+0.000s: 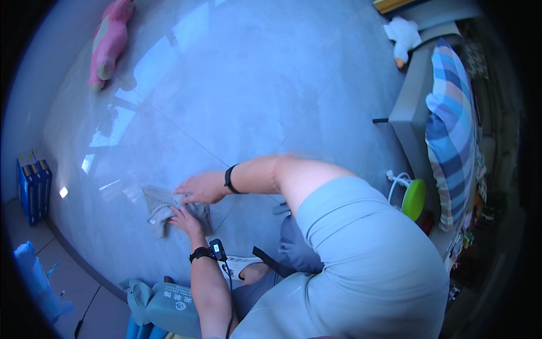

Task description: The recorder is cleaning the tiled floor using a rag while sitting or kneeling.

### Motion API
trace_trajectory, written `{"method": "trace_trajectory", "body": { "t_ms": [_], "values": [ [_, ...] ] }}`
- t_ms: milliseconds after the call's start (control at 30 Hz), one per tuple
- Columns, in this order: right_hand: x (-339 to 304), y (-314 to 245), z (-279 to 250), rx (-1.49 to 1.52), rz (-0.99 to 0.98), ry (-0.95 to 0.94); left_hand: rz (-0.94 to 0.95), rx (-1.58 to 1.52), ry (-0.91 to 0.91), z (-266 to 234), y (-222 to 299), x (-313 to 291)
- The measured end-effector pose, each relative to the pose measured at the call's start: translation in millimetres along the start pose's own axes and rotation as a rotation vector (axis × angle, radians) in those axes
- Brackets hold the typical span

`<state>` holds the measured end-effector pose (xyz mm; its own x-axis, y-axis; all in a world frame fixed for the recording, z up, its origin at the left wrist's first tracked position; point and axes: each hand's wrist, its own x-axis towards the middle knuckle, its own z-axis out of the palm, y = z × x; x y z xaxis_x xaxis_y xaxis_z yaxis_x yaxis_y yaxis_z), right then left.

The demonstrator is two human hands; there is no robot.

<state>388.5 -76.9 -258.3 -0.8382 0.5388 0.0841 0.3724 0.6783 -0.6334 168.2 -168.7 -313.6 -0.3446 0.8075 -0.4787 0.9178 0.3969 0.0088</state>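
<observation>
1. A grey, soft-looking fabric cloth (160, 204) lay rumpled on the glossy grey tiled floor (243, 113), between 8 and 9 o'clock from the middle of the view.
2. The left hand (188, 222) was on the cloth's 4 o'clock side. Its grip was spread, with the fingers extended over the fabric; whether the fingertips pinched a fold, I cannot tell.
3. The right hand (202, 188) was at 2 o'clock of the cloth, just beside the left hand. Its grip also was spread, palm down, with the fingers reaching over the cloth's upper edge; the outline was slightly blurred.
4. The right wrist wore a narrow black band (229, 179). The left wrist wore a black strap (201, 253), with a small black rectangular device (217, 248) beside it.
5. Seen from the cloth, a long pink plush toy (111, 42) lay at 11 o'clock, and upright blue boxes (35, 186) stood between 9 and 10 o'clock.
6. A white plush toy with an orange tip (403, 37) was at 2 o'clock, well apart from the hands. A blue, white and pink checked pillow (450, 133) lay between 2 and 3 o'clock.
7. A round bright-green object (414, 200) stood at 3 o'clock.
</observation>
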Motion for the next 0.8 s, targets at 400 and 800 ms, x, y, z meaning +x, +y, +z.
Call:
{"method": "trace_trajectory", "body": {
  "t_ms": [400, 800],
  "values": [
    [-147.2, 73.8, -12.3, -0.036, 0.384, 0.212, 0.422, -1.070, -0.867, -37.0, 207.6, -5.7],
    [-503.5, 91.7, -51.1, -0.668, 2.208, 0.803, 0.810, 0.317, -0.336, -43.1, 292.2, -37.7]
  ]
}}
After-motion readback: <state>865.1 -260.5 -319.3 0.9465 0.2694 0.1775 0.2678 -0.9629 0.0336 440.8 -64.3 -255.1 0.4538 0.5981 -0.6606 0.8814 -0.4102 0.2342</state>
